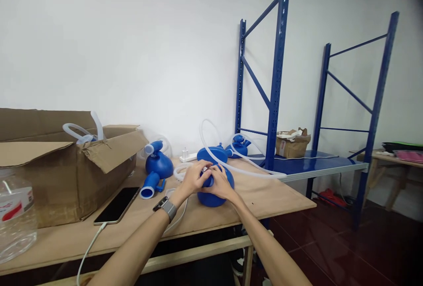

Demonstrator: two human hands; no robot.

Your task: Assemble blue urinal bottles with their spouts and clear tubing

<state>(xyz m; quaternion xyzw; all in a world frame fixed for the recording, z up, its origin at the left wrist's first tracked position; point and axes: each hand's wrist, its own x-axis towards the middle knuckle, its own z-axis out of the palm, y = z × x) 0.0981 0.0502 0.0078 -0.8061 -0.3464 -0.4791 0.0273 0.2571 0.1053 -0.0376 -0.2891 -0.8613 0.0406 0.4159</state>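
Head view: just below the frame's middle, a blue bottle (211, 200) is standing on the table (271, 201). The left hand (194, 177) and right hand (221, 183) are gripping its top from opposite sides, fingers bending narrowly around it, presumably bracing it between them. At lower left, a phone (117, 206) is lying flat, its white cable (90, 243) likely charging it.

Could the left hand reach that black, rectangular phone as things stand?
Probably yes: the black, rectangular phone lies uncovered nearby, though the left hand is on a blue, rounded plastic bottle.
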